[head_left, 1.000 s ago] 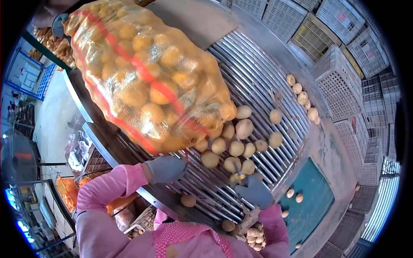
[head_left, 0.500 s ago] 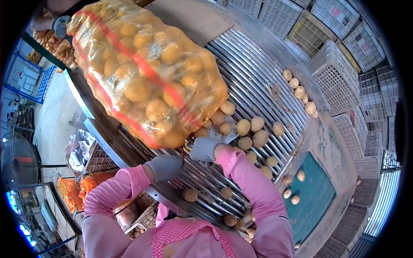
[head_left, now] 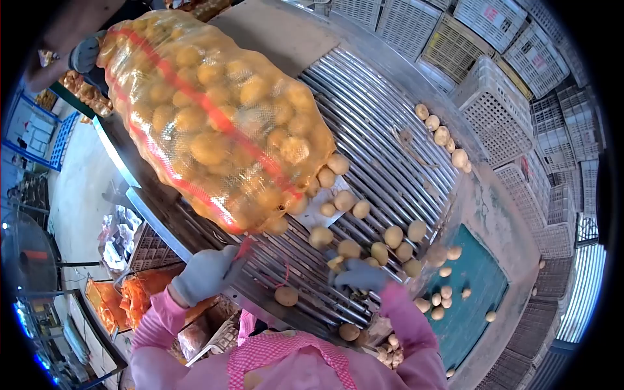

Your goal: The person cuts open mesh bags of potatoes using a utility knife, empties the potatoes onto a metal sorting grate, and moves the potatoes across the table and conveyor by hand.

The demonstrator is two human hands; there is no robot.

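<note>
A big yellow mesh sack of potatoes (head_left: 214, 123) with red stripes lies on metal rollers, its near end toward me. My left hand (head_left: 208, 274), in a grey glove, is closed on a red string (head_left: 244, 248) below that end. My right hand (head_left: 361, 275), also gloved, is low over the rollers with fingers stretched left, slightly blurred. A yellowish potato (head_left: 336, 264) touches its fingertips. Loose potatoes (head_left: 320, 236) lie between the sack and this hand. A pale sheet (head_left: 329, 211) lies partly under them.
Another person's gloved hand (head_left: 84, 53) grips the sack's far corner. Right of the rollers (head_left: 383, 110), several potatoes sit on a green surface (head_left: 478, 276). Stacked plastic crates (head_left: 497, 110) line the right side. A metal edge (head_left: 153, 214) runs along the left.
My hands have moved apart: left hand down-left, right hand down-right. The sack's near end shows a gap from my hands. Loose potatoes have spread rightward, with more on the green surface.
</note>
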